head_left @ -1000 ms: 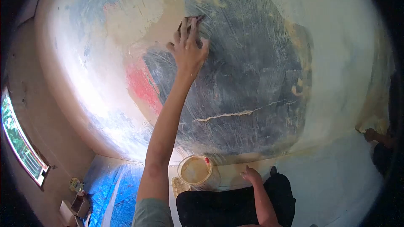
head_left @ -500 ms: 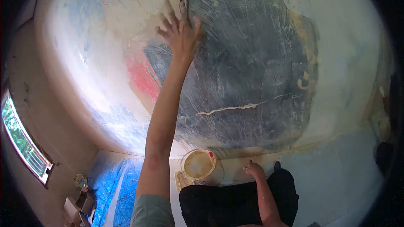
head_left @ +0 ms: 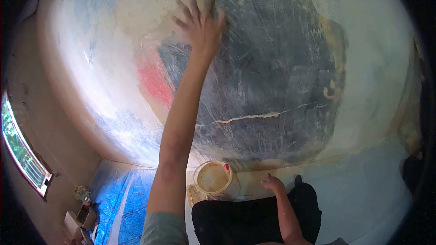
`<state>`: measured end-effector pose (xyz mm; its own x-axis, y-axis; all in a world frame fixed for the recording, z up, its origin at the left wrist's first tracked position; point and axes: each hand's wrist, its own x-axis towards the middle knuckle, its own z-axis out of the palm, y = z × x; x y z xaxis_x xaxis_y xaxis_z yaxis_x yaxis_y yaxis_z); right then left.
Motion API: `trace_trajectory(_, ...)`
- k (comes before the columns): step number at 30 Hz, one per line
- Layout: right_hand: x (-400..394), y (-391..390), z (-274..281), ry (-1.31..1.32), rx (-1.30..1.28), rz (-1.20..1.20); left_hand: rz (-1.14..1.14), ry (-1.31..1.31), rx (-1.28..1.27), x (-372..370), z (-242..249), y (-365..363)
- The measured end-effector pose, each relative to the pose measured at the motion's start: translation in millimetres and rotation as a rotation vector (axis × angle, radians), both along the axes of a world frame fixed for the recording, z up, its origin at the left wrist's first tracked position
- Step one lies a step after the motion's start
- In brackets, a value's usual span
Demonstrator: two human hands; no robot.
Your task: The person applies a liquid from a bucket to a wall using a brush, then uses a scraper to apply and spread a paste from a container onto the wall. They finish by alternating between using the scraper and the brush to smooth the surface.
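Observation:
My left hand is spread flat against the wall, fingers apart, near the upper edge of a large dark grey patch. Its fingers look slightly blurred, and nothing is held in them. A pale jagged crack runs across the lower part of the patch. To the left of my forearm shows a red patch. My right hand hangs low by my knee, one finger stretched out and the others loosely bent, with nothing visible in it. Between my arms stands a round bucket with cloudy, tan contents and a red spot on its rim.
Blue plastic sheeting covers the floor at lower left. Beside it lie an open cardboard box and a small plant-like bundle. A barred window is at far left. My dark-clothed legs are below the bucket.
My left hand has slid slightly up and to the right along the wall, still spread. The right hand stays nearly in place. The view has shifted a little.

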<state>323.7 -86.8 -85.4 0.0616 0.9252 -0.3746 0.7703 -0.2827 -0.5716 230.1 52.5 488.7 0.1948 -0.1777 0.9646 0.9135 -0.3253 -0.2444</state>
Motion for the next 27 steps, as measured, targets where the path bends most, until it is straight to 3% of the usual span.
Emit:
trace_trajectory(2,1.2,-2.8,-2.1,-0.006,0.023,0.001,-0.005,-0.013,0.082,7.3,29.4,-6.8)
trace_trajectory(5,2.9,-5.4,-4.9,-0.011,0.049,-0.001,0.027,-0.079,-0.057,20.2,54.3,-12.8)
trace_trajectory(9,7.4,-7.0,1.6,0.018,0.060,-0.025,-0.033,-0.045,0.065,7.4,-5.5,1.1)
trace_trajectory(11,4.9,-9.1,0.4,0.055,0.080,-0.020,0.005,-0.077,-0.172,-0.2,-29.1,-7.4)
trace_trajectory(14,1.1,-7.3,2.0,0.028,0.138,-0.012,0.024,-0.034,-0.014,6.9,10.3,-6.0)
trace_trajectory(18,3.5,2.3,-5.0,0.012,0.074,-0.003,0.120,-0.065,-0.076,20.5,73.4,-19.6)
trace_trajectory(21,3.8,-6.2,-0.9,0.012,0.007,0.011,0.093,-0.077,-0.209,18.5,49.9,-21.2)
trace_trajectory(23,8.6,-7.3,6.9,0.033,-0.042,0.010,-0.018,-0.011,0.059,4.6,4.5,7.6)
trace_trajectory(25,7.7,-8.9,1.1,0.017,0.051,-0.008,0.045,-0.027,-0.019,-4.8,-18.1,2.3)
trace_trajectory(27,6.8,-5.4,7.0,0.000,0.042,-0.023,0.083,-0.005,-0.073,-4.2,-5.0,-1.5)
